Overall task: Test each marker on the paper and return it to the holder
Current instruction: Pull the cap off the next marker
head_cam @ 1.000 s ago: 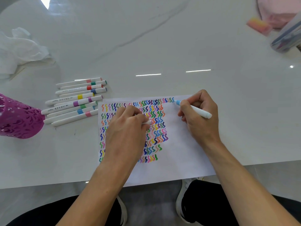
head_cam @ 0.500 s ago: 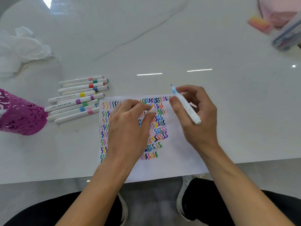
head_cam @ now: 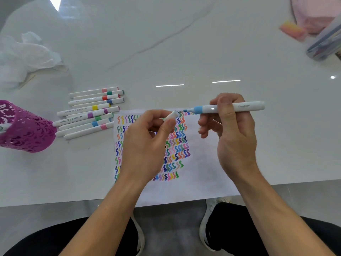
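Bare worktop [head_cam: 184,52] lies wide across the middle toward the far edge. Near the left edge, loose markers [head_cam: 86,115] crowd the way between paper [head_cam: 203,163] and purple holder [head_cam: 27,132] (crumpled tissue [head_cam: 25,56] beyond); a clear case [head_cam: 324,43] fills the far right corner.

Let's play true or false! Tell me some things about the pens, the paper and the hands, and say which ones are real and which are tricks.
1. The right hand holds a marker with a light blue tip. True.
2. That marker has its cap on. False: the tip is bare, and the left hand pinches the white cap.
3. The paper is blank. False: many colourful squiggles cover part of it.
4. A bunch of markers lies on the table to the left of the paper. True.
5. The holder is yellow. False: it is purple-pink.
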Tool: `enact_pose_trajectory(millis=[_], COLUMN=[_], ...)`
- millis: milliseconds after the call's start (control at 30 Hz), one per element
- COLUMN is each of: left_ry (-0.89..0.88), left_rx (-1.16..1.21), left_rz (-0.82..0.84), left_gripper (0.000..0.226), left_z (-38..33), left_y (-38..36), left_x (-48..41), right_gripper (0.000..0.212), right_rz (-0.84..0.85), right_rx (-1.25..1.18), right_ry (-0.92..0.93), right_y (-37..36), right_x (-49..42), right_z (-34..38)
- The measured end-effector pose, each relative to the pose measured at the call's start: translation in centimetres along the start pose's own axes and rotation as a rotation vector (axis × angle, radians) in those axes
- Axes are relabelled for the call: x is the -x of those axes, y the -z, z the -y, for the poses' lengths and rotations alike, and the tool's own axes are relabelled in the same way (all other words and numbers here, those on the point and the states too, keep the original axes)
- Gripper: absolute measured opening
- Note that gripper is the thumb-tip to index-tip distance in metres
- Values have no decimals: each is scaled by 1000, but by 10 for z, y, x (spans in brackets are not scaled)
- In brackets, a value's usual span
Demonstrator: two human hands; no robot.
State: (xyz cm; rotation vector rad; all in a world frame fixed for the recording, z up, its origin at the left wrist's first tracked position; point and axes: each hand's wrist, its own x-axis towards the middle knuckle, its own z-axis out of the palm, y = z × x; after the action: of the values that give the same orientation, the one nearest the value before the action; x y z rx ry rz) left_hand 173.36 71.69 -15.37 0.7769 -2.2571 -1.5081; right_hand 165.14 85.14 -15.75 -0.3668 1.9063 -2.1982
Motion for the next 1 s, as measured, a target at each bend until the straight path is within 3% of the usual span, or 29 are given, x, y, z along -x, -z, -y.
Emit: enact_pose_trajectory(millis=[233, 567, 767, 1000], left_ry=[-1, -28, -93, -169], left_rx=[3, 10, -49, -56], left_rz=[40, 90, 99, 64], left_gripper=[20, 10, 20, 18], left_z=[1, 1, 1, 3], left_y=[1, 3, 2, 5], left_x=[2, 2, 4, 4], right_gripper=[18, 17, 16, 17], right_rz=[39, 60, 74, 120], right_rx=[72, 61, 98, -8], right_ry=[-16, -50, -26, -88], right_y=[-4, -3, -3, -5], right_x=[2, -1, 0, 2], right_z=[1, 2, -1, -4])
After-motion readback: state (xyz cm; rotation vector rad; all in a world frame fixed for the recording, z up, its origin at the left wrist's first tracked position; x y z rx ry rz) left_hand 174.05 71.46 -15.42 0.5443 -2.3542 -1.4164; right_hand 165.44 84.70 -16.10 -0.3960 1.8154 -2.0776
